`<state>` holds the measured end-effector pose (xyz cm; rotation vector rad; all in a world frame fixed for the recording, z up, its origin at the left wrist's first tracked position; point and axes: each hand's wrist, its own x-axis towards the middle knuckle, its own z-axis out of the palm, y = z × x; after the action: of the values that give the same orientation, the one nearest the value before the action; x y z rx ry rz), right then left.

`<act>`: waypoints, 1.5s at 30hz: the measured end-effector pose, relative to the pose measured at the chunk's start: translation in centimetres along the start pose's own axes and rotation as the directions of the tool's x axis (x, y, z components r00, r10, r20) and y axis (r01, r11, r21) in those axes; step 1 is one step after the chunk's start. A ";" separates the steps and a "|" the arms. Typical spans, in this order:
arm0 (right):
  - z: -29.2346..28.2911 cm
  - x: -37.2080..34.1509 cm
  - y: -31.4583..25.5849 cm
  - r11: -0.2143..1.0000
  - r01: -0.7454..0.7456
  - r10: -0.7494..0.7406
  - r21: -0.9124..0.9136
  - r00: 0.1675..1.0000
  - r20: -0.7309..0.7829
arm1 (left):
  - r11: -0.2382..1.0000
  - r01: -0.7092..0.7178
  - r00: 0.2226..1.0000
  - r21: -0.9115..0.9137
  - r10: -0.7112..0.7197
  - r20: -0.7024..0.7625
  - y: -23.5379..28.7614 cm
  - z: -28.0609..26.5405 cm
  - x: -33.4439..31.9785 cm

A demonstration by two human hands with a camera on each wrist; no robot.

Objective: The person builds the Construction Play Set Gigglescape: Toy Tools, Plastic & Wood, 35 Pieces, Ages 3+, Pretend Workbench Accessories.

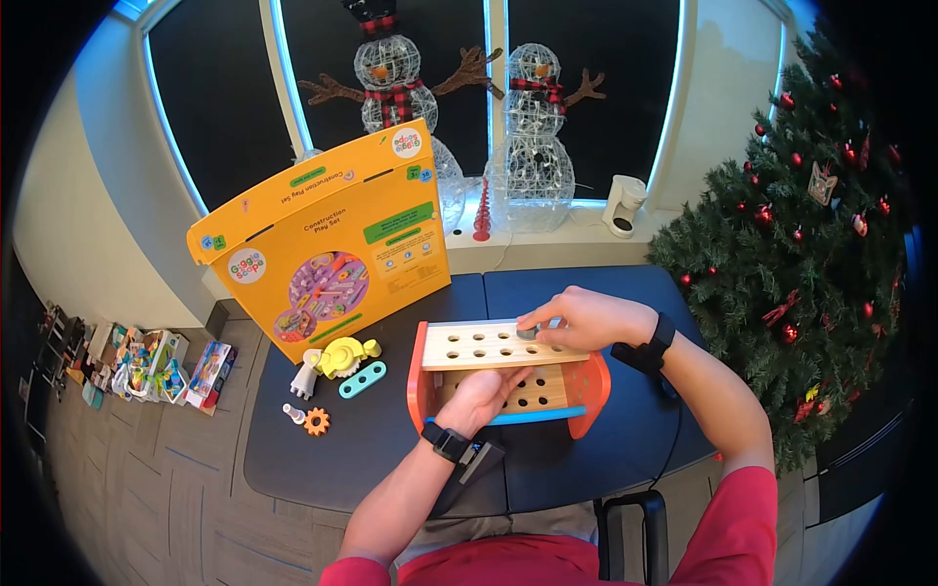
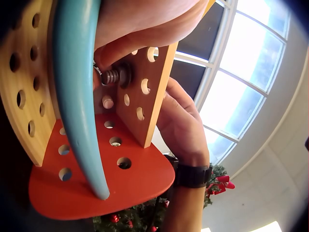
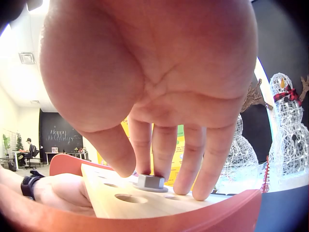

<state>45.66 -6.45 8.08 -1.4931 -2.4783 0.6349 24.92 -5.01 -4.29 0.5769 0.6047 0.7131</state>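
A toy workbench with red side panels and two perforated wooden boards stands on the table. My right hand reaches over its upper board, thumb and fingers pinching a grey hex bolt head on top. From the front, my left hand reaches beneath that board, palm turned up. In the left wrist view, the bolt's threaded shank projects below the board, and the left fingers curl round its end. The blue bar partly hides those fingertips.
A yellow toy box stands at the back left of the dark table. Left of the workbench lie a yellow-green toy, a teal strip, an orange gear and a light-coloured screw. A Christmas tree rises at right.
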 end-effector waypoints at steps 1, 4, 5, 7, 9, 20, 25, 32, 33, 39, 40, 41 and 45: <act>-0.1 0.0 0.0 1.000 -0.001 0.001 0.000 1.000 0.006 | 1.000 0.000 1.000 0.000 0.000 0.000 -0.2 -0.3 0.3; -0.2 0.0 -0.2 1.000 -0.005 0.005 -0.006 1.000 0.014 | 0.998 -0.031 0.999 -0.049 0.030 -0.018 -0.7 -1.4 1.1; -0.1 0.0 -0.2 1.000 -0.005 0.006 -0.007 1.000 0.013 | 0.998 -0.038 0.999 -0.051 0.036 -0.038 -0.8 -1.6 1.2; -0.1 0.0 -0.1 1.000 0.001 -0.001 0.001 1.000 0.005 | 0.998 -0.046 0.997 -0.053 0.043 -0.058 -0.8 -1.8 1.3; 0.1 0.1 0.2 1.000 0.006 -0.006 -0.004 1.000 0.001 | 0.995 -0.072 0.996 -0.071 0.068 -0.053 -0.8 -1.8 1.2; -0.2 0.0 -0.6 0.998 -0.059 0.059 0.033 0.998 0.016 | 0.994 0.078 0.997 0.070 -0.079 0.012 -0.3 -0.5 0.7; -0.2 0.0 -0.3 1.000 -0.008 0.008 0.002 1.000 0.007 | 0.997 0.052 0.998 0.051 -0.051 -0.030 -0.6 -1.2 1.2; -0.1 0.0 0.0 1.000 0.014 -0.014 -0.005 1.000 -0.003 | 0.999 -0.051 0.996 0.019 0.052 -0.069 -1.0 -1.5 1.4; -0.1 0.0 -0.1 1.000 0.012 -0.012 -0.003 1.000 -0.005 | 0.998 -0.063 0.996 0.013 0.064 -0.069 -1.0 -1.5 1.5; 0.0 0.0 -0.1 1.000 0.009 -0.009 0.009 1.000 -0.008 | 0.994 -0.097 0.989 0.048 0.102 -0.105 -1.2 -1.7 1.5; 0.0 0.0 -0.1 1.000 0.005 -0.004 0.008 1.000 -0.006 | 0.994 -0.097 0.989 0.048 0.102 -0.105 -1.2 -1.7 1.6; 0.0 0.0 -0.1 1.000 0.004 -0.004 0.008 1.000 -0.006 | 0.995 -0.092 0.990 0.041 0.096 -0.105 -1.2 -1.7 1.6; 0.2 0.1 0.2 1.000 0.027 -0.027 -0.001 0.999 -0.024 | 0.993 0.020 0.996 0.119 -0.010 -0.084 -0.3 -0.3 0.6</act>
<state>45.74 -6.36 7.77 -1.4563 -2.4768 0.6085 25.17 -4.72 -4.91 0.6548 0.7326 0.6921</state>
